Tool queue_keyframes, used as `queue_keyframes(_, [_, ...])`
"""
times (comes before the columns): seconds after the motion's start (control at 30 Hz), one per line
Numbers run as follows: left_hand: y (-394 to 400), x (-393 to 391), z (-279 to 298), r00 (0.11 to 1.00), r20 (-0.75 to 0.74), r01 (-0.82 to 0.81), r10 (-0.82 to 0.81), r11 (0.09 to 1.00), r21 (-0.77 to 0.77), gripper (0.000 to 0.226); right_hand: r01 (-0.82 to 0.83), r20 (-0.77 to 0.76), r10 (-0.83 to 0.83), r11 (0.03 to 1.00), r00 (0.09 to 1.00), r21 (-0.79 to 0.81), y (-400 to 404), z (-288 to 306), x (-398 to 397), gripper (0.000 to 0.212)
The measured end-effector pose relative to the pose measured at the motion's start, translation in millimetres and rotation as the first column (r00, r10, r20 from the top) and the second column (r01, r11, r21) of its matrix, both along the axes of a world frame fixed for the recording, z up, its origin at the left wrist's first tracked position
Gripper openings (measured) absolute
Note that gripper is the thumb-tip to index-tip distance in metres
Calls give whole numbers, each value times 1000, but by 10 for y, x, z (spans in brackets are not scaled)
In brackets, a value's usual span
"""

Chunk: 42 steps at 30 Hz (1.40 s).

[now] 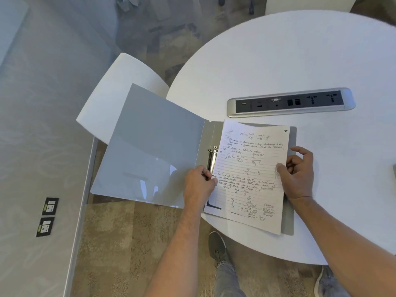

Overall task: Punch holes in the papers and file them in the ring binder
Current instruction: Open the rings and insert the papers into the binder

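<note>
Head view, looking down. A grey ring binder [158, 146] is lying open at the near left edge of a round white surface [300, 61]. Its front cover is overhanging the edge, reaching out above a white chair seat [120, 93] and the carpeted floor [120, 243], while its back cover is resting on the surface. The metal ring mechanism [212, 159] is running along the spine, with one ring showing near its upper end.

A stack of lined papers [250, 179], covered in handwritten sums and text, is lying on the back cover, its left margin meeting the rings and its right edge stopping just short of the cover's edge. Punched holes cannot be made out in the margin.

The left hand [199, 187] is resting over the lower end of the ring mechanism, with its fingers curled and pressed together around the metal there; whether the lower ring is standing open or closed cannot be told, since the hand is hiding it. The right hand [297, 174] is lying at the right edge of the papers, the thumb pressing down on the top sheet and the other fingers loosely bent and slightly spread over the bare surface beside the stack, pinching nothing.

Beyond the binder, a silver socket strip [289, 102] with dark ports is sitting set into the surface. A grey shoe [217, 245] and a jeans leg are showing below the surface's near edge. Two dark floor boxes [48, 215] are lying at the far left.
</note>
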<state>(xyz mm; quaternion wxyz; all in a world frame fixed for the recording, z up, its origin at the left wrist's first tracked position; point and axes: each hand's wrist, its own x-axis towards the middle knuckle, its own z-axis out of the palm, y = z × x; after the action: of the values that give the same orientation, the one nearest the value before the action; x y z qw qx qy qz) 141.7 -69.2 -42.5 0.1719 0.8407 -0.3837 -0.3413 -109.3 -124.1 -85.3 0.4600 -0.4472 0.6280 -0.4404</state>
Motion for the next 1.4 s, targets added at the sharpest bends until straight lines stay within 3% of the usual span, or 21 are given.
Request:
queue_keyframes(0.1, [49,-6,13,1000,21,-7,9,999,-51,31,-25,-34,27,998,999,56,-16,73,52,57])
queue_keyframes(0.17, [64,0,23,999,45,-2,6,997,-81,34,-5,-321,7,1000,947,6,32,115,102,61])
queue_keyframes(0.23, [86,0,21,997,75,6,2,995,-98,31,-75,-603,-8,991,798,-112,131,176,226,66])
queue_keyframes(0.33, [112,-14,17,996,91,3,7,994,-105,25,-386,-637,234,916,734,-108,219,230,568,71])
queue_keyframes(0.4, [114,-28,12,995,98,4,6,995,-101,23,-576,-669,424,817,611,-8,208,156,788,73])
queue_keyframes(0.47, [103,-45,-4,995,101,3,8,994,-109,21,-648,-678,506,760,533,58,151,88,934,70])
queue_keyframes(0.57, [47,-70,-23,989,150,17,2,991,-130,24,-622,-615,520,781,592,63,44,54,1009,65])
queue_keyframes(0.7, [-168,-94,-25,977,211,38,-1,985,-169,26,-550,-623,381,829,683,-96,-60,67,827,48])
queue_keyframes(0.8, [-367,-125,-27,978,205,63,-27,983,-173,27,-325,-571,149,920,807,-219,-118,42,517,37])
queue_keyframes(0.9, [-526,-171,-44,984,174,75,-45,983,-171,28,-152,-522,12,962,853,-226,-116,-31,171,29])
queue_keyframes(1.07, [-646,-146,-113,996,-54,-74,66,984,-159,19,-181,-422,78,961,903,-210,18,-163,-118,30])
queue_keyframes(1.17, [-627,-84,-122,963,-214,-203,164,964,-174,16,-201,-378,115,960,919,-196,23,-169,-128,32])
queue_keyframes(1.4, [-589,-11,-118,871,-403,-362,280,921,-143,22,-189,-366,118,968,923,-166,36,-136,-132,39])
